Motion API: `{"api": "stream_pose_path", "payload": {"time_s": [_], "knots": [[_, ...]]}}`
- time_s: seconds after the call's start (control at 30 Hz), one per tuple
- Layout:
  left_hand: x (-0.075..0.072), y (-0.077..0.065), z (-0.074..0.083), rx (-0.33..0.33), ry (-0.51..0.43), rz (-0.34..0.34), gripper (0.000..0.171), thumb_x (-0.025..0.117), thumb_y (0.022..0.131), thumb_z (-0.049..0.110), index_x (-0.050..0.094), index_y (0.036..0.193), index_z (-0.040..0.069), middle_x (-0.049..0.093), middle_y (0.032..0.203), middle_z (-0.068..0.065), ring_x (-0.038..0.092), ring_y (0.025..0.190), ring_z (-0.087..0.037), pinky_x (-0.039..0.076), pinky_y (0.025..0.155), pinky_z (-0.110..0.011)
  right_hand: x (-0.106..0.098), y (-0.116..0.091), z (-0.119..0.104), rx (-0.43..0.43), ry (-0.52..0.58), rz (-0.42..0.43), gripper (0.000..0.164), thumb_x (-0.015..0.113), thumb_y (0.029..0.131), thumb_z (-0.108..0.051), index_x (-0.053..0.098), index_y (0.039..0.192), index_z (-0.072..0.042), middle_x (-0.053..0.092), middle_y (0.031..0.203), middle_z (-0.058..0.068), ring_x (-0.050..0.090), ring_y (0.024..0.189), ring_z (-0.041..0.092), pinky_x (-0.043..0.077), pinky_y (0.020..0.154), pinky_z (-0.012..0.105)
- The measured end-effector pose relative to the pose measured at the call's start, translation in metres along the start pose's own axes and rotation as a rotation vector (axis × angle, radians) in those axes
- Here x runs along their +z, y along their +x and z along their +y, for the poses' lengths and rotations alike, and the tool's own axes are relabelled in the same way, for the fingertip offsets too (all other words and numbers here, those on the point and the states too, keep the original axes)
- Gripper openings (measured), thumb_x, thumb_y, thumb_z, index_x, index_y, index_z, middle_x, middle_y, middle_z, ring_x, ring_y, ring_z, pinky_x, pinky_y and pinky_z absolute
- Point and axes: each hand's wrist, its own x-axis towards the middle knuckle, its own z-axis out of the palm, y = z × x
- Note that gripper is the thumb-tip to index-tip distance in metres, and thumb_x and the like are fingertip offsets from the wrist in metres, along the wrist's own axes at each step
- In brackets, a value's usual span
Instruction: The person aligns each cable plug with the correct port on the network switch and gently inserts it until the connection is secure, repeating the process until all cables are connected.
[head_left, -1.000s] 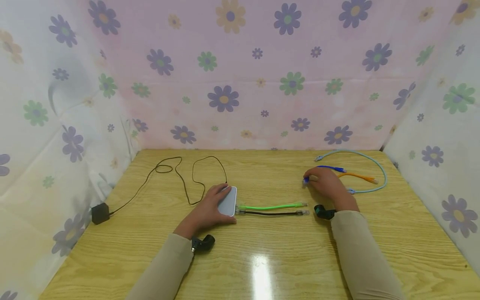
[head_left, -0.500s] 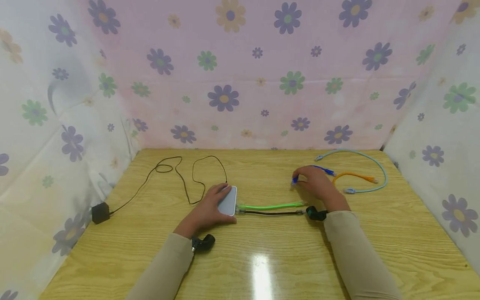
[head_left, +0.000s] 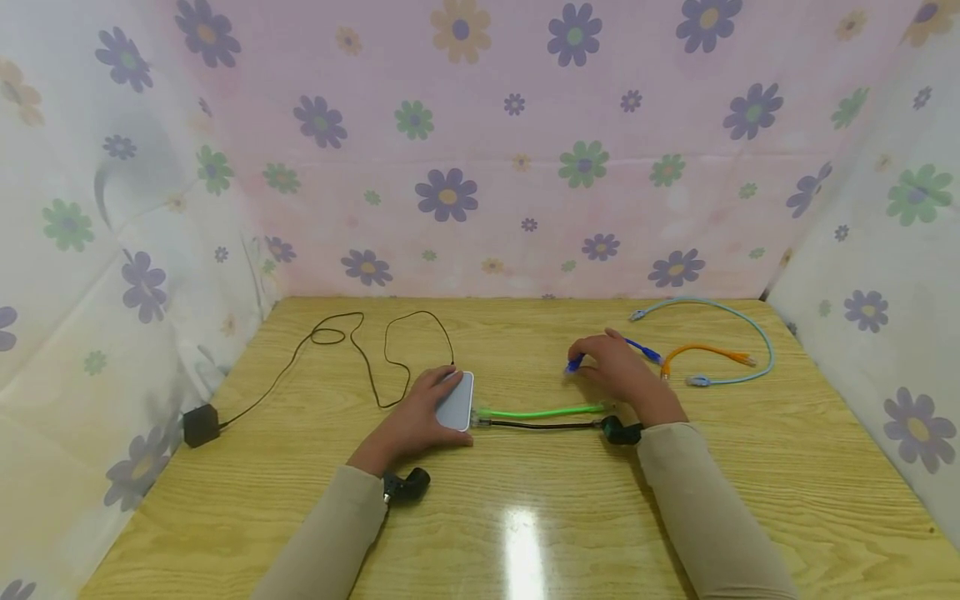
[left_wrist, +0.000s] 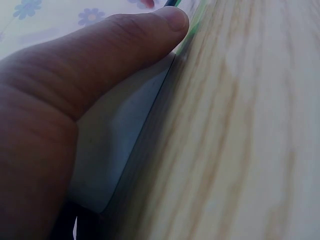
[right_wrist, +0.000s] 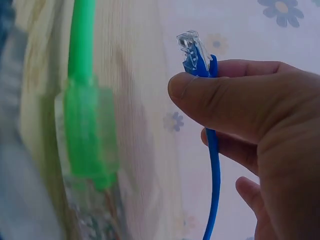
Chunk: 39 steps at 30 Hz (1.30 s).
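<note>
My left hand [head_left: 411,425] holds a small white network switch [head_left: 458,403] on the table, fingers over the far side and thumb along the near side. In the left wrist view the thumb lies against the switch's edge [left_wrist: 120,130]. A green Ethernet cable [head_left: 540,413] and a black Ethernet cable [head_left: 540,427] run from the switch's right side. My right hand [head_left: 618,371] pinches a blue Ethernet cable [right_wrist: 214,165] just behind its clear plug [right_wrist: 192,47], between thumb and forefinger. The blue cable's other end [head_left: 649,354] trails to the right behind the hand.
An orange cable [head_left: 705,348] and a light blue cable [head_left: 763,337] lie at the right back. A black power adapter [head_left: 201,426] sits at the left, its thin cord [head_left: 367,362] looping to the switch. Patterned cloth [head_left: 480,150] surrounds the table.
My right hand has moved left toward the switch, drawing the blue cable along and away from the orange one. The left hand and the switch have stayed in place.
</note>
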Motion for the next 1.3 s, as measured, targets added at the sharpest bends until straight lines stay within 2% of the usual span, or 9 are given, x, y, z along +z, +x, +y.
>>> {"api": "stream_pose_path", "payload": {"time_s": [0.3, 0.5, 0.67, 0.87, 1.03, 1.13, 1.3], "knots": [[-0.001, 0.000, 0.002, 0.002, -0.001, 0.000, 0.109, 0.084, 0.065, 0.055, 0.031, 0.153, 0.019, 0.024, 0.159, -0.004, 0.027, 0.142, -0.028, 0.042, 0.096, -0.044, 0.003, 0.002, -0.008, -0.078, -0.071, 0.043, 0.017, 0.074, 0.084, -0.011, 0.065, 0.098, -0.015, 0.069, 0.100, 0.001, 0.064, 0.097, 0.023, 0.032, 0.107, 0.056], [-0.002, -0.001, 0.003, -0.002, -0.005, -0.004, 0.109, 0.084, 0.065, 0.055, 0.031, 0.153, 0.020, 0.024, 0.159, -0.004, 0.027, 0.142, -0.028, 0.042, 0.095, -0.044, 0.002, 0.003, -0.017, -0.103, -0.075, 0.064, 0.017, 0.075, 0.084, -0.011, 0.061, 0.092, -0.016, 0.066, 0.092, -0.002, 0.063, 0.084, 0.018, 0.046, 0.086, 0.045], [-0.003, -0.001, 0.004, -0.005, -0.001, -0.001, 0.110, 0.085, 0.064, 0.055, 0.032, 0.153, 0.019, 0.025, 0.159, -0.004, 0.026, 0.143, -0.029, 0.041, 0.098, -0.046, 0.000, 0.002, -0.027, -0.060, -0.090, 0.020, 0.018, 0.074, 0.086, -0.015, 0.057, 0.090, -0.018, 0.060, 0.086, -0.005, 0.054, 0.073, 0.012, 0.044, 0.069, 0.033], [-0.002, -0.001, 0.004, -0.004, 0.003, 0.001, 0.109, 0.085, 0.064, 0.055, 0.033, 0.153, 0.019, 0.026, 0.159, -0.003, 0.026, 0.144, -0.029, 0.041, 0.098, -0.046, -0.001, 0.001, -0.034, -0.064, -0.080, -0.011, 0.016, 0.074, 0.086, -0.018, 0.059, 0.093, -0.018, 0.061, 0.090, -0.003, 0.061, 0.081, 0.015, 0.047, 0.071, 0.034], [-0.002, -0.001, 0.003, -0.008, -0.006, 0.003, 0.109, 0.085, 0.064, 0.055, 0.033, 0.153, 0.020, 0.026, 0.159, -0.002, 0.027, 0.143, -0.029, 0.042, 0.097, -0.045, -0.004, 0.000, -0.039, -0.088, -0.058, -0.004, 0.020, 0.070, 0.089, -0.016, 0.068, 0.109, -0.012, 0.065, 0.099, 0.001, 0.063, 0.086, 0.016, 0.050, 0.075, 0.035], [-0.002, -0.001, 0.003, -0.009, -0.008, 0.006, 0.109, 0.084, 0.064, 0.056, 0.033, 0.153, 0.020, 0.026, 0.159, -0.002, 0.027, 0.143, -0.028, 0.042, 0.097, -0.045, -0.005, 0.000, -0.041, -0.125, -0.079, 0.027, 0.024, 0.068, 0.091, -0.015, 0.070, 0.114, -0.011, 0.065, 0.102, 0.003, 0.061, 0.083, 0.016, 0.050, 0.074, 0.034], [-0.001, -0.001, 0.002, -0.008, -0.014, 0.009, 0.109, 0.084, 0.064, 0.057, 0.033, 0.153, 0.021, 0.025, 0.159, -0.001, 0.027, 0.143, -0.028, 0.042, 0.097, -0.045, -0.003, 0.004, -0.044, -0.218, -0.101, 0.130, 0.020, 0.070, 0.088, -0.011, 0.073, 0.108, -0.011, 0.065, 0.098, 0.005, 0.061, 0.084, 0.018, 0.051, 0.075, 0.035]]}}
